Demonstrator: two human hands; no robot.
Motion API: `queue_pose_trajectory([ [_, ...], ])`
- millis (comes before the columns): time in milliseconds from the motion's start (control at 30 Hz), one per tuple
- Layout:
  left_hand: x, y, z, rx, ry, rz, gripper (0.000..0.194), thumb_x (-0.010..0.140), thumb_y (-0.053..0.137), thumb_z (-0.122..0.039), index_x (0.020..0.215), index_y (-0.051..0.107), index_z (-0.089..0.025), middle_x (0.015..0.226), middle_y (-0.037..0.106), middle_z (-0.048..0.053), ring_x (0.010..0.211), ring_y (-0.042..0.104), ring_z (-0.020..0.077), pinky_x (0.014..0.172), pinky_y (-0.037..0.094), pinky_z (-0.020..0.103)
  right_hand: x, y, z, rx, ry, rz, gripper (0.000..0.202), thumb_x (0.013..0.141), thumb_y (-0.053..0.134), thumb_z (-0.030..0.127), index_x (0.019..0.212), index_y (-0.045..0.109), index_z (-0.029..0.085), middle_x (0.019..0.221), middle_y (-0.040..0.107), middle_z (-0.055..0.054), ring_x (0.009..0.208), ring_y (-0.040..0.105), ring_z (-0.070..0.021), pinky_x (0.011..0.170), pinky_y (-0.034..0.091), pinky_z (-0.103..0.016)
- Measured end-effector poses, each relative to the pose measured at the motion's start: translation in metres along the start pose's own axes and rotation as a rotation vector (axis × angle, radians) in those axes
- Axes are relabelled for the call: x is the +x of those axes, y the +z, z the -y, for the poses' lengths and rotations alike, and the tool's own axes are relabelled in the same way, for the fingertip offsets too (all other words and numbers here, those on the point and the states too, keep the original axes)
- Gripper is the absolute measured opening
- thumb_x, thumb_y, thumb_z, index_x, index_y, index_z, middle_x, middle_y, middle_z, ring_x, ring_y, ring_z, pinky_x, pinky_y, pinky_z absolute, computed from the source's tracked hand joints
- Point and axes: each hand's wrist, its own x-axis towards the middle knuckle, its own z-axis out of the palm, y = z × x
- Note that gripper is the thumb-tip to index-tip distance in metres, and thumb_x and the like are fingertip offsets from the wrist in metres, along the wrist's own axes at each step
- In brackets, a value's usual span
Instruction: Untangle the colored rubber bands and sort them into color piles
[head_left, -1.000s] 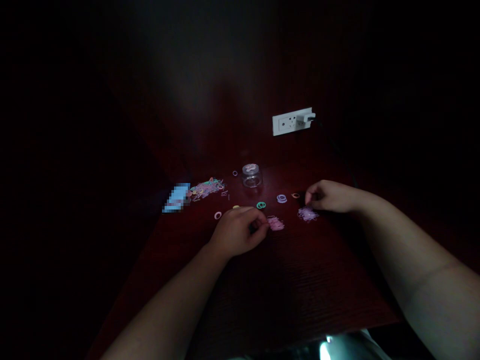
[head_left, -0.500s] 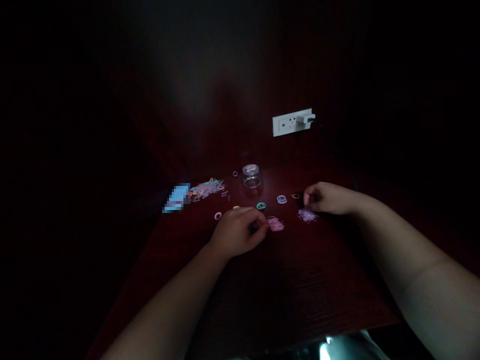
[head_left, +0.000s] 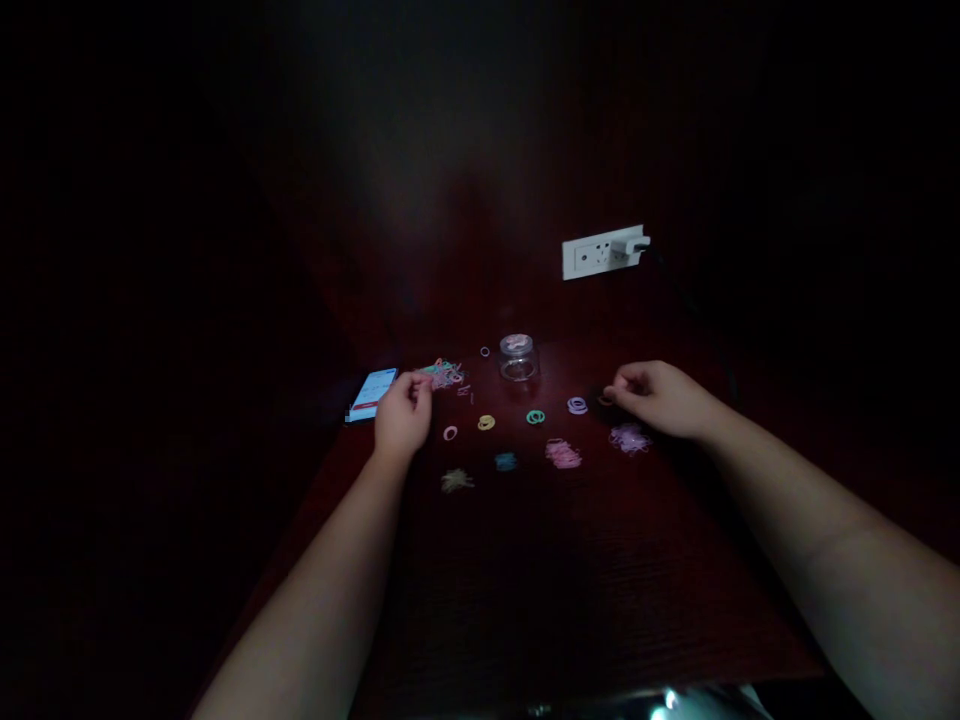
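Observation:
My left hand (head_left: 405,412) has its fingers curled at the near left side of a mixed pile of coloured rubber bands (head_left: 448,374), partly covering it. Whatever is between those fingertips is hidden. My right hand (head_left: 656,398) hovers with thumb and fingers pinched, above a pile of purple rubber bands (head_left: 630,438) and beside a dim orange ring (head_left: 604,400). Anything in that pinch is too small to make out. Between the hands lie pink (head_left: 563,454), blue (head_left: 506,461) and pale yellow (head_left: 457,480) piles of thin bands.
Behind them are thicker rings: pink (head_left: 450,433), yellow (head_left: 487,423), green (head_left: 535,417) and lilac (head_left: 577,405). A clear lidded jar (head_left: 518,360) stands near the wall. A lit phone (head_left: 373,393) lies left of my left hand. A wall socket (head_left: 604,252) holds a plug.
My left hand has moved from beside the pink bands leftward and away to the mixed pile, uncovering the blue and yellow piles. My right hand has lifted slightly from the purple bands.

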Motion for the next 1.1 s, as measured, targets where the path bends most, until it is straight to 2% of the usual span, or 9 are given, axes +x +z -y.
queue_pose_trajectory([
  [67,0.006,0.004,0.021,0.040,-0.054,0.102,0.026,0.093,0.042,-0.027,0.103,0.065,-0.018,0.108,0.072,0.008,0.102,0.066,0.0231,0.095,0.050,0.037,0.000,0.004,0.001,-0.006,-0.012,-0.024,0.033,0.081,0.056,0.050,0.066,0.051,0.021,0.057,0.052,0.001,0.054,0.047,-0.0140,0.052,0.035,-0.027],
  [133,0.007,0.012,0.033,0.034,-0.020,0.202,0.028,0.090,0.044,-0.023,0.104,0.067,-0.019,0.114,0.071,0.007,0.108,0.065,0.0236,0.101,0.048,0.039,-0.001,0.008,0.004,-0.012,-0.028,-0.040,0.036,0.082,0.055,0.052,0.064,0.050,0.021,0.056,0.051,0.002,0.053,0.047,-0.0136,0.052,0.034,-0.026],
  [233,0.006,0.025,0.038,0.005,0.059,0.327,0.030,0.086,0.046,-0.018,0.101,0.072,-0.021,0.126,0.068,0.003,0.119,0.061,0.0211,0.110,0.043,0.038,-0.004,0.011,0.009,0.001,-0.054,-0.060,0.040,0.084,0.054,0.054,0.063,0.049,0.021,0.056,0.050,0.002,0.053,0.046,-0.0134,0.051,0.033,-0.026],
  [367,0.009,0.036,0.041,0.025,0.071,0.395,0.034,0.087,0.045,-0.018,0.107,0.073,-0.021,0.137,0.061,0.004,0.129,0.055,0.0221,0.116,0.037,0.042,-0.007,0.014,0.015,0.016,-0.090,-0.089,0.041,0.086,0.053,0.054,0.061,0.045,0.021,0.056,0.047,0.002,0.052,0.045,-0.0132,0.051,0.033,-0.025],
  [567,0.014,0.043,0.047,0.061,0.067,0.406,0.038,0.090,0.042,-0.022,0.115,0.071,-0.023,0.133,0.064,0.003,0.129,0.054,0.0222,0.116,0.036,0.044,-0.008,0.015,0.019,0.057,-0.086,-0.150,0.040,0.086,0.053,0.050,0.059,0.043,0.022,0.055,0.045,0.002,0.051,0.043,-0.0129,0.050,0.032,-0.024],
  [767,0.014,0.041,0.043,0.068,0.089,0.390,0.038,0.089,0.044,-0.021,0.115,0.071,-0.022,0.129,0.067,0.003,0.127,0.055,0.0225,0.116,0.037,0.042,-0.009,0.017,0.020,0.042,-0.097,-0.176,0.040,0.086,0.054,0.048,0.058,0.043,0.022,0.055,0.046,0.002,0.052,0.044,-0.0134,0.051,0.033,-0.025],
  [900,0.013,0.036,0.036,0.042,0.072,0.358,0.035,0.088,0.048,-0.022,0.113,0.071,-0.020,0.125,0.069,0.005,0.121,0.060,0.0230,0.112,0.042,0.040,-0.008,0.020,0.017,0.043,-0.092,-0.174,0.039,0.087,0.054,0.048,0.059,0.043,0.022,0.055,0.047,0.002,0.051,0.046,-0.0138,0.051,0.033,-0.025],
  [1100,0.009,0.026,0.026,0.024,0.025,0.270,0.028,0.085,0.057,-0.028,0.107,0.073,-0.021,0.112,0.074,0.005,0.102,0.069,0.0253,0.098,0.053,0.041,-0.006,0.024,0.017,0.051,-0.097,-0.161,0.040,0.087,0.054,0.048,0.058,0.043,0.022,0.055,0.046,0.002,0.051,0.045,-0.0135,0.051,0.033,-0.025],
])
